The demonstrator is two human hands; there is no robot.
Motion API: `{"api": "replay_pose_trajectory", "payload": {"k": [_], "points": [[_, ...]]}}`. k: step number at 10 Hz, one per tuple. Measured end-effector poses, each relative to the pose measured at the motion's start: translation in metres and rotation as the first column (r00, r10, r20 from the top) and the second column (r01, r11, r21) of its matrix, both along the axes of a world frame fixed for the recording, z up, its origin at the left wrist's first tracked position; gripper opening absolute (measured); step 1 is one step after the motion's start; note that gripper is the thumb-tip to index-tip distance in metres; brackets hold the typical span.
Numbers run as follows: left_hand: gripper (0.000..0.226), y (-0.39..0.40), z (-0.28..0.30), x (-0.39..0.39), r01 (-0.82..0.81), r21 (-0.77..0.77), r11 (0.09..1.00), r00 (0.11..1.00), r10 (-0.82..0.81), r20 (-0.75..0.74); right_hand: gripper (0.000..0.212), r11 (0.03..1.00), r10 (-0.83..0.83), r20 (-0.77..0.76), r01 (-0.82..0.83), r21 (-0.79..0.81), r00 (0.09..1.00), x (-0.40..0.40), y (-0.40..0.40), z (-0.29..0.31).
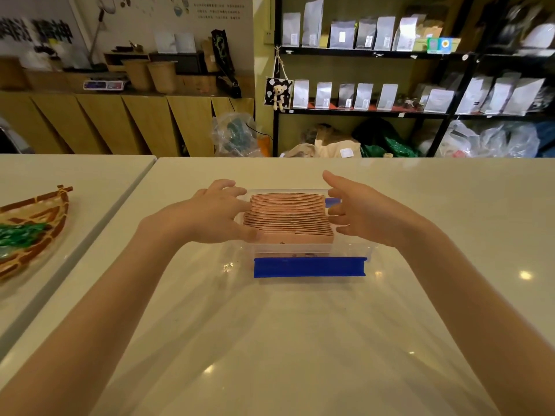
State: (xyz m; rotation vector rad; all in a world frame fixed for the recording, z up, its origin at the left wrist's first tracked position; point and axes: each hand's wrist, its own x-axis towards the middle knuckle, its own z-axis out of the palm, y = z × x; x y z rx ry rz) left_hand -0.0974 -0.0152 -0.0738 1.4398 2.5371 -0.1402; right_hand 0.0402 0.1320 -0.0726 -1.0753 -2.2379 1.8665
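Observation:
A clear plastic box [354, 250] with a blue latch bar [309, 267] along its near side stands on the cream table. Inside it stands a row of several pinkish-brown paper packets [288, 219] on edge. My left hand [207, 214] grips the row's left end, thumb at the front corner and curved fingers over the back. My right hand [360, 211] is at the row's right end, its fairly straight fingertips touching the packet edges and its index finger raised above the box.
A clear plastic sheet [270, 340] lies on the table [450, 205] between me and the box. A woven basket [33, 229] with green items sits on the neighbouring table to the left. Shelves of silver bags [345, 34] and a wooden counter [120, 121] stand beyond the table.

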Motion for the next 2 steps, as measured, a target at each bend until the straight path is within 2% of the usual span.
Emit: {"api": "replay_pose_trajectory", "payload": {"k": [1, 2], "points": [[0.061, -0.009, 0.012, 0.002, 0.001, 0.142, 0.990, 0.999, -0.007, 0.048, 0.059, 0.960, -0.009, -0.018, 0.014, 0.279, 1.000, 0.008, -0.003, 0.013], [0.055, -0.018, 0.034, 0.003, 0.029, 0.359, 0.933, 0.996, -0.058, 0.070, 0.053, 0.895, -0.031, -0.270, 0.147, 0.420, 0.962, 0.030, -0.006, 0.033]]}}
